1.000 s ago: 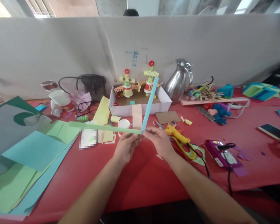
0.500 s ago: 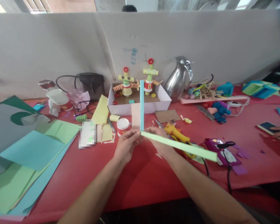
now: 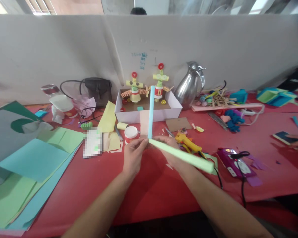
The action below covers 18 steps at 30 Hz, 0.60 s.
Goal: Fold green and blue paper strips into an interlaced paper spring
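Both hands meet over the middle of the red surface (image 3: 144, 195), pinching the spot where two paper strips cross. The left hand (image 3: 133, 155) has thumb and fingers closed on the joint from the left, and the right hand (image 3: 170, 150) sits just behind it, mostly hidden by the green strip (image 3: 182, 156), though it looks closed on the same corner. That green strip runs from the joint out to the right and toward the camera, while the blue strip (image 3: 151, 112) stands nearly straight up from it, so they make a rough right angle. If this is the usual accordion fold, my take is the trick is keeping the overlap square: press the crease flat right at the corner with a thumb, fold one strip snug against the other's edge, and don't let the joint slip. Just past the hands there's a small white pot with a red band (image 3: 131, 133), a yellow glue gun (image 3: 188, 144) to the right, and a white box (image 3: 149, 106) farther back with two little paper figures in it. A stack of coloured paper sheets (image 3: 32, 162) lies well off to the left.
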Each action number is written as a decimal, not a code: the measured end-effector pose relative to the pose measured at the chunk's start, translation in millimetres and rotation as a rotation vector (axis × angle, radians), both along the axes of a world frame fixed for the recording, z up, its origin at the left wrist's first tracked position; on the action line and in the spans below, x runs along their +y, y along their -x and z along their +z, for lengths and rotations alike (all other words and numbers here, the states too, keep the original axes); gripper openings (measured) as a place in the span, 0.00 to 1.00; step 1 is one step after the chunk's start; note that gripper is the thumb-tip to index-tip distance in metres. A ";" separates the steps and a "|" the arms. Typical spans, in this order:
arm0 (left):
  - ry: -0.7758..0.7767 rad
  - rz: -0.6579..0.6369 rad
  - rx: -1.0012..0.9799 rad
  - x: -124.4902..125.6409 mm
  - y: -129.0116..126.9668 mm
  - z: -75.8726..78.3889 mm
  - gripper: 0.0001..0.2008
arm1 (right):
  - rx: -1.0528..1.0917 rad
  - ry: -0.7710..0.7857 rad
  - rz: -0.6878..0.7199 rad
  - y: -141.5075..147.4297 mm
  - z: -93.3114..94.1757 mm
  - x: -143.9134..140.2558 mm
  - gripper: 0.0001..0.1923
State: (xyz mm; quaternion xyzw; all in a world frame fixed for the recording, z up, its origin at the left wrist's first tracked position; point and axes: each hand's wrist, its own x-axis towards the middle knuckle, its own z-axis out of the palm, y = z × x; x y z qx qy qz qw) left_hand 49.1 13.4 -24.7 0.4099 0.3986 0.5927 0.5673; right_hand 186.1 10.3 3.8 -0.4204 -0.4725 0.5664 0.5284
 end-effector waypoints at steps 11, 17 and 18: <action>-0.036 0.129 -0.025 -4.0 -6.0 0.3 0.12 | 0.170 -0.047 -0.010 12.3 -10.1 0.3 0.11; -0.027 0.057 -0.062 -4.5 -6.1 0.6 0.12 | 0.130 -0.054 -0.042 9.7 -14.9 3.2 0.13; -0.027 0.033 -0.063 -4.1 -5.4 1.2 0.11 | 0.088 -0.078 -0.060 7.8 -15.4 3.8 0.13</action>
